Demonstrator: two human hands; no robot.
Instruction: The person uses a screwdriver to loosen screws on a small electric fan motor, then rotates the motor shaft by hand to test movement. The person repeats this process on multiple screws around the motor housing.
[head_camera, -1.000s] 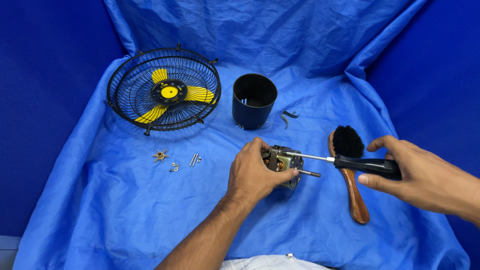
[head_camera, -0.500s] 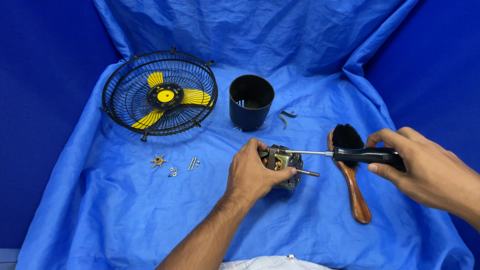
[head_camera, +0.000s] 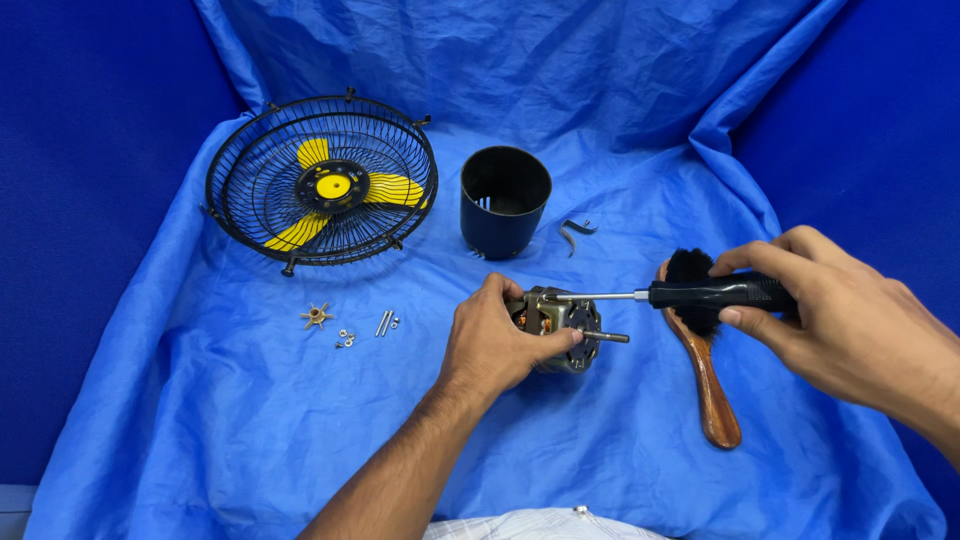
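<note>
My left hand (head_camera: 492, 345) grips a small fan motor (head_camera: 560, 322) lying on the blue cloth, its steel shaft pointing right. My right hand (head_camera: 830, 320) holds a black-handled screwdriver (head_camera: 700, 294) level, and the tip rests on the upper front of the motor. Under the screwdriver lies a wooden-handled brush (head_camera: 703, 365) with black bristles.
At the back left a black wire fan guard (head_camera: 322, 180) holds yellow blades. A dark cylindrical motor cover (head_camera: 504, 200) stands at the back centre, with a small metal clip (head_camera: 576, 232) to its right. Loose screws and small parts (head_camera: 350, 326) lie left of my left hand. A blue cloth (head_camera: 250, 430) covers everything.
My right hand shifted slightly on the screwdriver handle, which stays on the motor. The left hand keeps its hold. The view tilted a little.
</note>
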